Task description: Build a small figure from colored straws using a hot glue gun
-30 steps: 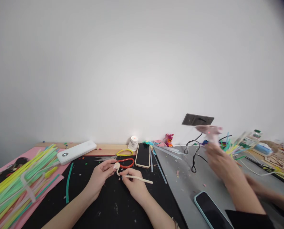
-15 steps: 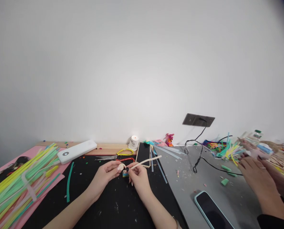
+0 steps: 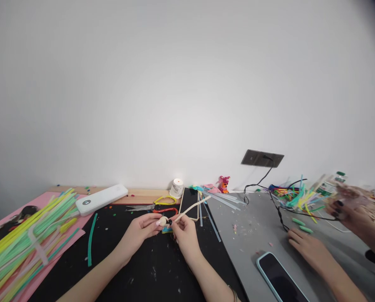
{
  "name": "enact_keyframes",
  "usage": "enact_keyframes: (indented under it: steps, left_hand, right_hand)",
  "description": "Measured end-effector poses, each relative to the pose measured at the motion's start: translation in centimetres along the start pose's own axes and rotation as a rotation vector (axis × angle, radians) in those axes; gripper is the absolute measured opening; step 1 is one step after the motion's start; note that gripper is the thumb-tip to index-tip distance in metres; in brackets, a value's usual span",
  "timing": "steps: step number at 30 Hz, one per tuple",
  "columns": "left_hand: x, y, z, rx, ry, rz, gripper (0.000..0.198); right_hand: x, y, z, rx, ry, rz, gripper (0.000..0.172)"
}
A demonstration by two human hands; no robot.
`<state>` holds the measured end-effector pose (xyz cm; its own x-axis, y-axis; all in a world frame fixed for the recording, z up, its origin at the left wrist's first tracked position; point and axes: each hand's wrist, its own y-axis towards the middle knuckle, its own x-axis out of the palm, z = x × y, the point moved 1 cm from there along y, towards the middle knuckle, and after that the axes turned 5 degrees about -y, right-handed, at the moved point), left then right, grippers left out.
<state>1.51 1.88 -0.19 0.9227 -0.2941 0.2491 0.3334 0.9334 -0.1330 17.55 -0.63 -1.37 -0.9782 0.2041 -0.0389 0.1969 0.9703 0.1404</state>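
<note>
My left hand point(image 3: 140, 230) pinches a cream pipe cleaner at its small rounded, coiled end point(image 3: 163, 220). Close on the right, my right hand point(image 3: 184, 231) grips the same pipe cleaner point(image 3: 190, 208), whose loose length sticks out up and to the right. A tiny black piece point(image 3: 170, 222) shows at the right fingertips; whether it is a nail or a bead I cannot tell. Just below the fingers lies a small blue and yellow item point(image 3: 166, 230), partly hidden. Behind the hands are scissors point(image 3: 143, 207) with red and yellow handles.
A teal pipe cleaner point(image 3: 92, 240) lies on the black mat point(image 3: 124, 277). Left are many pipe cleaners point(image 3: 36, 235) and a white power bank point(image 3: 102, 199). Behind stand a paper cup point(image 3: 176, 188) and a dark phone point(image 3: 190, 201). Right, a co-worker's hand point(image 3: 310, 249) rests near another phone point(image 3: 281, 277).
My hands stay nearly in place, and the pipe cleaner's loose end has tilted up slightly. The co-worker's hands have separated, one moving left onto the grey table, the other lifting a clear bag.
</note>
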Motion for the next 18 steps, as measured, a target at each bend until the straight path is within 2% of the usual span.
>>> enact_keyframes:
  steps: [8, 14, 18]
  left_hand:
    - [-0.33, 0.7, -0.5, 0.004, 0.05, 0.034, 0.045]
    - [-0.93, 0.57, -0.37, 0.2, 0.317, 0.026, 0.035]
    - [-0.97, 0.36, 0.11, 0.266, 0.359, 0.073, 0.031]
  right_hand:
    - [-0.22, -0.13, -0.01, -0.044, -0.028, 0.018, 0.011]
    - [-0.14, -0.09, 0.06, -0.031, -0.032, 0.021, 0.012]
    - [-0.16, -0.09, 0.06, -0.02, -0.027, 0.039, 0.013]
